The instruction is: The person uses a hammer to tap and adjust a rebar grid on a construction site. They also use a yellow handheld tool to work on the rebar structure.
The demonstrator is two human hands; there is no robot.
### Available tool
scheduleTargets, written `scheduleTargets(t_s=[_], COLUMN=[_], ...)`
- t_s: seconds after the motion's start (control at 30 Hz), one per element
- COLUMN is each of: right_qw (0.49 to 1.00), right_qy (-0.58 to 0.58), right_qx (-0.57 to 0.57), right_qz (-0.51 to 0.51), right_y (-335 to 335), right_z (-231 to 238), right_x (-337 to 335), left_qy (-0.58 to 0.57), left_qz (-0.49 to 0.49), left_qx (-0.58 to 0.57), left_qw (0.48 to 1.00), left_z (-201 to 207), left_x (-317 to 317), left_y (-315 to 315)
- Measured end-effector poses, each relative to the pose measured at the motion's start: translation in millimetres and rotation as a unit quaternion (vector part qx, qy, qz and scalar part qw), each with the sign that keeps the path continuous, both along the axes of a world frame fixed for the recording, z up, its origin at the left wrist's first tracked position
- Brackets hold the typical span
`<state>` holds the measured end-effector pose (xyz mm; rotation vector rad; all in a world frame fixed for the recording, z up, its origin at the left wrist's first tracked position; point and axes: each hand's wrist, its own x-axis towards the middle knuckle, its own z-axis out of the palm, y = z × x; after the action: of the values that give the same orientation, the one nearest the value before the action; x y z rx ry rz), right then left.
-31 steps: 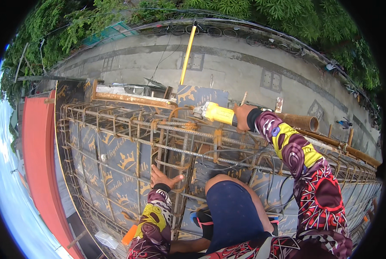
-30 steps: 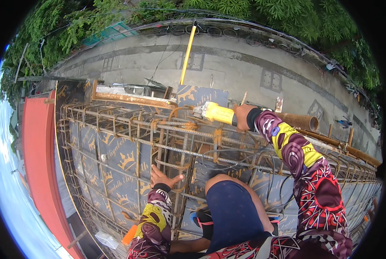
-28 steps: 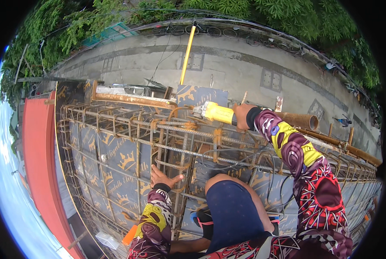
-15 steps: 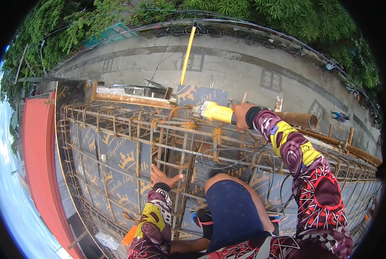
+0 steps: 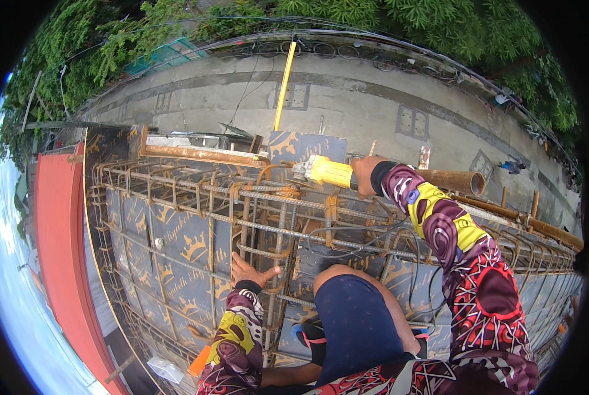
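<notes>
Stretched out ahead, my right hand (image 5: 365, 175) is wrapped round the rear of a yellow angle grinder (image 5: 329, 172). The grinder's metal head points left, just above the rusty rebar cage (image 5: 261, 195); whether it touches a bar cannot be made out. A dark power cord (image 5: 357, 251) loops over the bars below my right forearm. Lower and nearer, my left hand (image 5: 249, 271) has its fingers spread beside the vertical bars and stirrups, seemingly resting against them, with nothing held. My bent knee in dark blue shorts (image 5: 355, 316) lies between my arms.
Dark plywood panels (image 5: 189, 240) lie under the rebar mesh. A rusty steel tube (image 5: 202, 153) runs along the far edge, and a rusty pipe (image 5: 455, 181) sits right of the grinder. Beyond the edge, far below, is a concrete road (image 5: 347, 99) with a person (image 5: 513, 166). A red wall (image 5: 60, 230) stands left.
Almost nothing differs. My right hand and the grinder have barely shifted, and my left hand stays in place. The person on the road below has moved slightly.
</notes>
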<state>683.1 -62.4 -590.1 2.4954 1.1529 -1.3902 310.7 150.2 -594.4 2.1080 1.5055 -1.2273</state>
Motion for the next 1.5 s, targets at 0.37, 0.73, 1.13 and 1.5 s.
scheduleTargets(t_s=[0.37,0.73,1.13,1.5], right_qw=[1.000,1.000,1.000,1.000], right_qy=[-0.002,-0.023,0.017,-0.018], right_qx=[0.005,0.004,0.004,0.010], right_qz=[0.004,0.012,0.017,0.020], right_y=[-1.7,-12.2,-3.5,1.6], right_z=[0.4,-19.7,-20.6,0.9], right_x=[0.6,6.7,7.9,5.2], left_qy=[-0.010,-0.090,-0.298,-0.369], left_qz=[-0.001,-0.122,-0.060,0.058], left_qx=[-0.001,0.003,-0.002,0.072], left_qw=[1.000,0.988,0.953,0.925], left_z=[-4.1,24.2,308.3,325.3], left_x=[-3.4,-29.5,-133.0,-147.9], left_y=[-0.7,9.6,-7.2,-67.8])
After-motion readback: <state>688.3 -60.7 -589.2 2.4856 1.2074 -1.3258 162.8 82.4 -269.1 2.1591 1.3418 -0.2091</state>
